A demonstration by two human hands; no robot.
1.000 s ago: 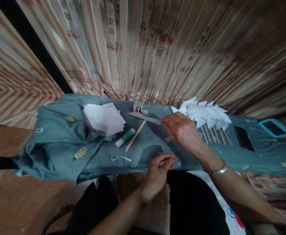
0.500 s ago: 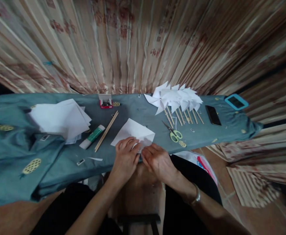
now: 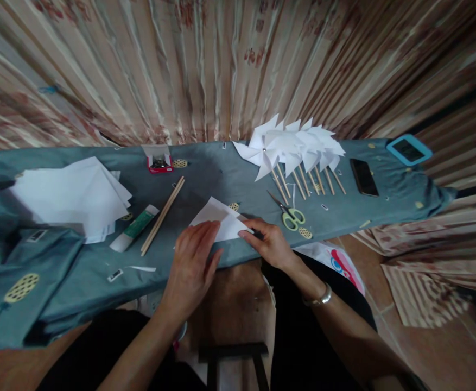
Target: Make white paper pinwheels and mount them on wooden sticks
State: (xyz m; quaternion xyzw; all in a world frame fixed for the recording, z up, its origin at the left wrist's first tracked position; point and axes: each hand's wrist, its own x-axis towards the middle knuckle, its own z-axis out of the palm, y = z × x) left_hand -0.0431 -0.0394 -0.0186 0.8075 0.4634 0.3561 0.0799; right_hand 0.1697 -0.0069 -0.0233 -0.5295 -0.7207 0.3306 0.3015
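Observation:
A white sheet of paper [image 3: 227,225], partly folded over, lies at the table's near edge in front of me. My left hand [image 3: 192,258] rests on its left part with fingers stretched out flat, covering that side. At the paper's right corner, my right hand [image 3: 268,241] pinches the edge between thumb and fingers. Green-handled scissors [image 3: 290,214] lie just beyond my right hand, blades slightly apart. Left of the paper are thin wooden sticks [image 3: 162,217] and a green-and-white glue stick [image 3: 135,228].
A stack of white paper [image 3: 70,195] lies at left. A small red box [image 3: 160,163] of metal pieces stands open at the back. Several paper pinwheels [image 3: 294,146] on sticks overlap at back right, beside a phone [image 3: 363,177] and a blue-framed device [image 3: 409,150].
My right hand has moved right and up to the paper's right corner. My left hand has shifted left and flattened on the sheet. The paper's near part is now folded over.

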